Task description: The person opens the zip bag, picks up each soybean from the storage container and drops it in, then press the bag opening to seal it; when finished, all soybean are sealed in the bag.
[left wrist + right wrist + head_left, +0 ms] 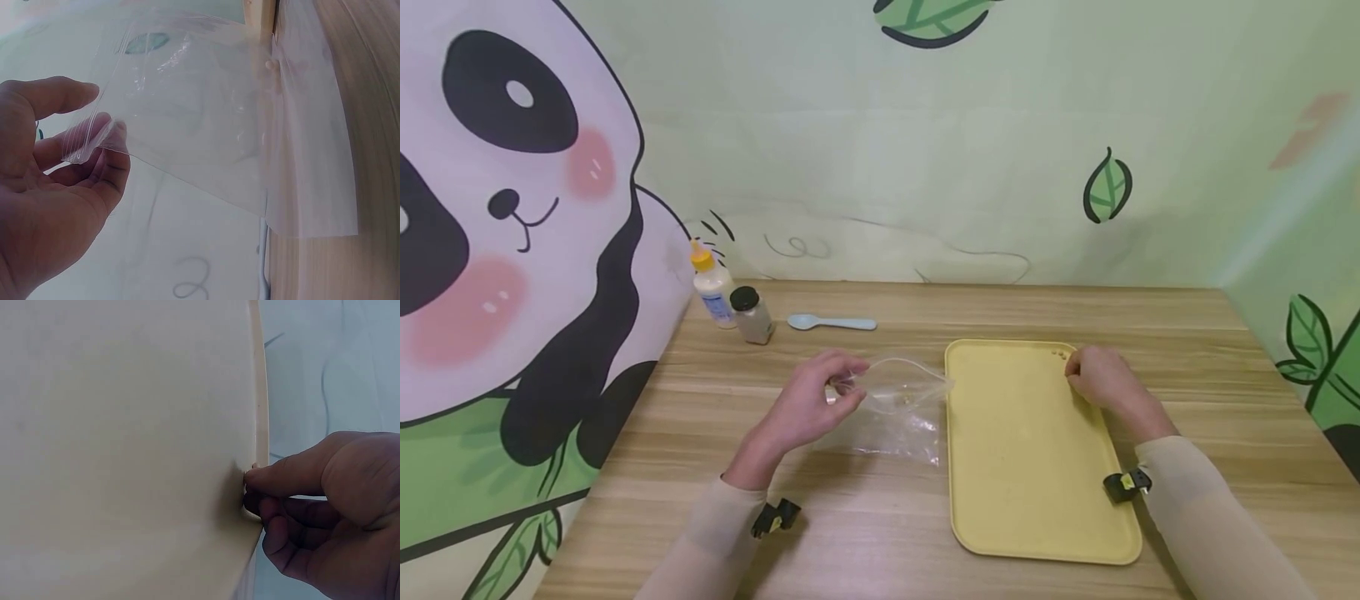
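My left hand (812, 402) holds a clear zip bag (895, 433) by one corner of its mouth. In the left wrist view the curled fingers (115, 165) lie against the zip strip, and the thumb stands apart. The bag's mouth gapes, and a few small pale bits (273, 65) show low in it. My right hand (1103, 379) is at the far right corner of a yellow tray (1022, 467). Thumb and forefinger come together there, beside several tiny brown pieces (1057, 354). I cannot tell whether a piece is between the fingertips.
Behind the bag lies a light blue spoon (832, 322). A black-capped jar (752, 317) and a white bottle with a yellow nozzle (713, 287) stand at the back left. The wooden table (865, 533) meets a painted wall at the back.
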A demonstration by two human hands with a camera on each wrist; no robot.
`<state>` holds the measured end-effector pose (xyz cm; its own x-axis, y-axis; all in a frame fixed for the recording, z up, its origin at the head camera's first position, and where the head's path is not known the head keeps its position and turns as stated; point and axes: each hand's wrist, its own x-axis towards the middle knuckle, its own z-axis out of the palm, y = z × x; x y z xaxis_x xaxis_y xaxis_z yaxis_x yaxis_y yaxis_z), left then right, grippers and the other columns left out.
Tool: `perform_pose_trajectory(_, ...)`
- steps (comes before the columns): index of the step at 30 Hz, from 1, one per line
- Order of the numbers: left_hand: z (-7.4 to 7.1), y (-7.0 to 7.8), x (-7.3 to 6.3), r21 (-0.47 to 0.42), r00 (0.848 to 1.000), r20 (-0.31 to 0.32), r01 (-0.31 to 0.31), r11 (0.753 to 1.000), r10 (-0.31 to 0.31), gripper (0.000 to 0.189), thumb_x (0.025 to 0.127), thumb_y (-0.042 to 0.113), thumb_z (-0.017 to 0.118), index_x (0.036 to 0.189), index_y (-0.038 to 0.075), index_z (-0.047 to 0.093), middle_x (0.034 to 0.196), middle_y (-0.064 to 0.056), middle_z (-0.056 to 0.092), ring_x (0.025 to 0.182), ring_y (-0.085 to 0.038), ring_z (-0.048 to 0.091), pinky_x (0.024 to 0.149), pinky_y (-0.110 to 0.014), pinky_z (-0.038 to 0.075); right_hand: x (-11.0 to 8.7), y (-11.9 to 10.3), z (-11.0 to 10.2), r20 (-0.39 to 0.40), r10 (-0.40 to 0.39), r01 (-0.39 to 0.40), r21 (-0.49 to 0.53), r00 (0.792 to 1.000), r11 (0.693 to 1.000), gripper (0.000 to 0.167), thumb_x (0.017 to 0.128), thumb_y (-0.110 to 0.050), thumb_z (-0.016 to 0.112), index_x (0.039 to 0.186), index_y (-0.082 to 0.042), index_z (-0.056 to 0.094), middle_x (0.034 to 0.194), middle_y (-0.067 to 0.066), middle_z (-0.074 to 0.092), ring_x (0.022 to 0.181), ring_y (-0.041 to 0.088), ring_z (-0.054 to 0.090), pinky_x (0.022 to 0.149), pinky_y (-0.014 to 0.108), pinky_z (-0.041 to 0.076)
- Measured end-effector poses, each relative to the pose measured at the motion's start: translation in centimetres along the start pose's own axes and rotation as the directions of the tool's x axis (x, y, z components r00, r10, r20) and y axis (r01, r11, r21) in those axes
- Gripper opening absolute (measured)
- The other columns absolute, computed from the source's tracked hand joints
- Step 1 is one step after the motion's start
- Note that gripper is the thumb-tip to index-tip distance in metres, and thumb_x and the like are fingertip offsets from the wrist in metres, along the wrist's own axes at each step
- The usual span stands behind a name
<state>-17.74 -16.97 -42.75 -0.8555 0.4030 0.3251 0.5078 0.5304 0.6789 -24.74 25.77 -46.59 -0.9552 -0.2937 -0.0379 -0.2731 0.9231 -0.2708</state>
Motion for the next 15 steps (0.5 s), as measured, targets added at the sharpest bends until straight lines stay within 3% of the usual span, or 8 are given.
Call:
perform_pose_trajectory(8,-0.09,0.01,0.06,0.009,1.000,-0.003,0.010,1.000,-0.010,0.032,0.084,0.006,0.072,0.114,-0.001,0.066,0.105,-0.014,0.067,0.085,-0.017,0.065,0.078,-0.029,0.057,0.17,-0.16,0.00,0.001,0.006,-0.006,0.022,1.000,1.000,0.012,0.086,-0.005,0.060,0.085,-0.001,0.071,0.082,0.012,0.069,0.073,0.024,0.059,0.069,0.045,0.052)
perform_pose_trajectory(15,-0.12,-0.04,0.02,0.009,1.000,-0.001,0.021,1.000,-0.021,0.032,0.084,0.006,0.072,0.115,-0.001,0.065,0.106,-0.013,0.067,0.086,-0.017,0.065,0.079,-0.029,0.057,0.34,-0.37,0.07,-0.033,0.008,-0.006,0.053,0.999,0.999,0.016,0.089,-0.006,0.059,0.095,0.002,0.071,0.092,0.018,0.071,0.075,0.025,0.060,0.073,0.046,0.054)
